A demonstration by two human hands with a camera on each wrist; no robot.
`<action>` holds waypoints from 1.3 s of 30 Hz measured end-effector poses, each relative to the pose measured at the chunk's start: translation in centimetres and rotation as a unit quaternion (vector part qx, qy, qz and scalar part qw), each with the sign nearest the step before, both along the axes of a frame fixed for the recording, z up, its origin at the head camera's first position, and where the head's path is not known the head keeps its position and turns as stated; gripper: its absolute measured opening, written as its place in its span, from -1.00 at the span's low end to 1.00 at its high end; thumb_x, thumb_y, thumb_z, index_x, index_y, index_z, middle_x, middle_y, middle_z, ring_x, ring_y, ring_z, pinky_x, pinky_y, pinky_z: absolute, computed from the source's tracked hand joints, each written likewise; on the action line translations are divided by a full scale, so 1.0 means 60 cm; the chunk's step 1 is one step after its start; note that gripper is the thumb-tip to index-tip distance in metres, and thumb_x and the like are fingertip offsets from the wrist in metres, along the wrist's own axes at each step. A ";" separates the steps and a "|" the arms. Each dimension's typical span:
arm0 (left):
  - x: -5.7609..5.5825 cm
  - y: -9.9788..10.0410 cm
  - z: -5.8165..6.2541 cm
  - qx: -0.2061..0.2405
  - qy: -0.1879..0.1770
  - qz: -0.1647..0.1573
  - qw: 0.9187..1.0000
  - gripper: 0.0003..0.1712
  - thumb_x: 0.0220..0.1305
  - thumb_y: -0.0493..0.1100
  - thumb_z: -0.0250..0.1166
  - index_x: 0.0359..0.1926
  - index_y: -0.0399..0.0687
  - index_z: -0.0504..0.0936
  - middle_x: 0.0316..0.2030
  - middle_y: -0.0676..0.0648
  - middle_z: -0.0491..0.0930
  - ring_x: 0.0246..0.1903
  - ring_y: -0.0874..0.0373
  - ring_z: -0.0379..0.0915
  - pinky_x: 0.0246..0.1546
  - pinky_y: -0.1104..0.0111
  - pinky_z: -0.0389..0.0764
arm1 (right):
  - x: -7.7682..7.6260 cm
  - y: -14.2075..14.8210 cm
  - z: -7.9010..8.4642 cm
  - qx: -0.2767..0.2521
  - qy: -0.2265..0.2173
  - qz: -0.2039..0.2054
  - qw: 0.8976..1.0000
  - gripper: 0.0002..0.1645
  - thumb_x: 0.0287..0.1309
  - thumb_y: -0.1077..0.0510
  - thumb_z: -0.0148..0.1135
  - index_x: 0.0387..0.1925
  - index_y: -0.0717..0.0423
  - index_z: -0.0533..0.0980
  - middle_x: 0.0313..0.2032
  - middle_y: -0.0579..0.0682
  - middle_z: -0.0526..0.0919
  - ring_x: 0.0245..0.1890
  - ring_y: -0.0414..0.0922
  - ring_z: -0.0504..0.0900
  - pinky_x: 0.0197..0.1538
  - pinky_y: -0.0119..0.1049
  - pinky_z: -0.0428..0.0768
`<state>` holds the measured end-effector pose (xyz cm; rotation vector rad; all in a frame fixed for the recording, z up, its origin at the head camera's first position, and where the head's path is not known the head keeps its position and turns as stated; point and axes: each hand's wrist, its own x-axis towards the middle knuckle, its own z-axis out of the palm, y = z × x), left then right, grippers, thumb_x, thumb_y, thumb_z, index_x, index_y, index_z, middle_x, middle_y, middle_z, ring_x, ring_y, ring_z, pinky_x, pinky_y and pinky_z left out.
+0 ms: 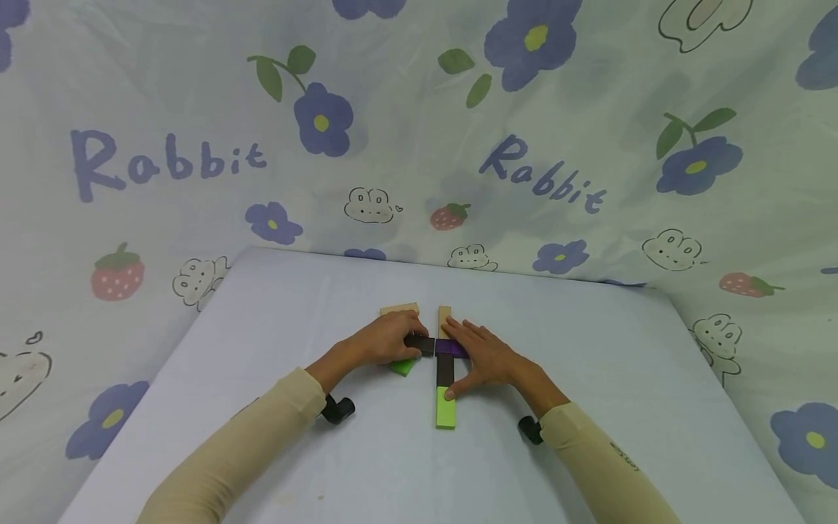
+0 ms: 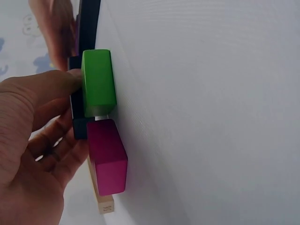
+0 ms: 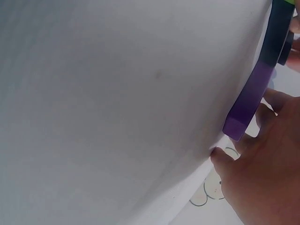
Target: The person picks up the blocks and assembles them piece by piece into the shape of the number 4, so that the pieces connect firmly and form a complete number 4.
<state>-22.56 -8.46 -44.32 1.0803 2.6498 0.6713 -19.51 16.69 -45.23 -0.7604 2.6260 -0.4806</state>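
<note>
My left hand (image 1: 385, 338) pinches a black block (image 1: 424, 346) between thumb and fingers. Beneath that hand lie a green block (image 1: 403, 366) and a pale wooden block (image 1: 396, 308); the left wrist view adds a magenta block (image 2: 108, 154) beside the green one. The black block's right end meets a purple block (image 1: 449, 348). My right hand (image 1: 491, 362) spreads over the purple block's right end, its fingertips by an upright-running wooden block (image 1: 444, 314). Its thumb touches a lime green block (image 1: 445, 411), which continues a second black block (image 1: 445, 370) below the purple one.
The blocks lie flat on a white tabletop (image 1: 275, 313). A curtain (image 1: 406, 153) printed with flowers, rabbits and strawberries hangs behind and along the sides. Black wrist devices (image 1: 337, 410) stick out under both sleeves, near the table surface.
</note>
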 end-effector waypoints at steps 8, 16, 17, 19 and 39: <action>-0.002 0.003 -0.006 -0.004 0.002 -0.002 1.000 -0.59 0.24 -0.12 0.48 0.09 -0.13 0.71 -0.08 0.01 0.58 -0.13 0.19 0.48 0.05 0.21 0.55 | 0.000 0.000 -0.002 0.001 -0.001 -0.004 1.000 0.57 -0.28 -0.53 0.53 0.63 -0.12 -0.09 0.61 -0.12 -0.15 0.58 0.08 -0.16 0.51 0.17 -0.07; 0.000 0.005 -0.009 -0.009 -0.007 0.008 1.000 -0.58 0.24 -0.12 0.48 0.10 -0.13 0.70 -0.06 0.00 0.59 -0.09 0.16 0.49 0.11 0.17 0.52 | 0.001 -0.001 -0.001 -0.003 -0.002 -0.004 1.000 0.56 -0.28 -0.52 0.54 0.63 -0.11 -0.07 0.61 -0.11 -0.14 0.58 0.08 -0.16 0.52 0.15 -0.09; 0.001 0.005 -0.009 -0.009 -0.008 0.009 1.000 -0.58 0.24 -0.12 0.48 0.10 -0.13 0.70 -0.06 0.00 0.59 -0.09 0.15 0.50 0.12 0.16 0.52 | 0.001 0.000 -0.001 -0.003 -0.002 -0.004 1.000 0.56 -0.28 -0.52 0.54 0.63 -0.12 -0.07 0.61 -0.11 -0.14 0.58 0.07 -0.17 0.52 0.15 -0.09; 0.001 0.006 -0.008 -0.009 -0.011 0.011 1.000 -0.58 0.24 -0.12 0.48 0.10 -0.14 0.70 -0.06 -0.01 0.59 -0.08 0.14 0.50 0.13 0.15 0.52 | 0.002 0.000 -0.001 -0.002 -0.002 -0.004 1.000 0.56 -0.28 -0.53 0.53 0.63 -0.12 -0.08 0.61 -0.12 -0.14 0.58 0.07 -0.17 0.52 0.15 -0.09; -0.005 0.009 -0.012 -0.012 -0.012 0.013 1.000 -0.56 0.22 -0.10 0.50 0.10 -0.13 0.70 -0.12 0.04 0.56 -0.17 0.19 0.45 -0.01 0.24 0.54 | -0.001 0.001 -0.001 0.005 -0.001 -0.001 1.000 0.57 -0.28 -0.56 0.50 0.63 -0.14 -0.11 0.61 -0.13 -0.18 0.59 0.05 -0.19 0.53 0.12 -0.12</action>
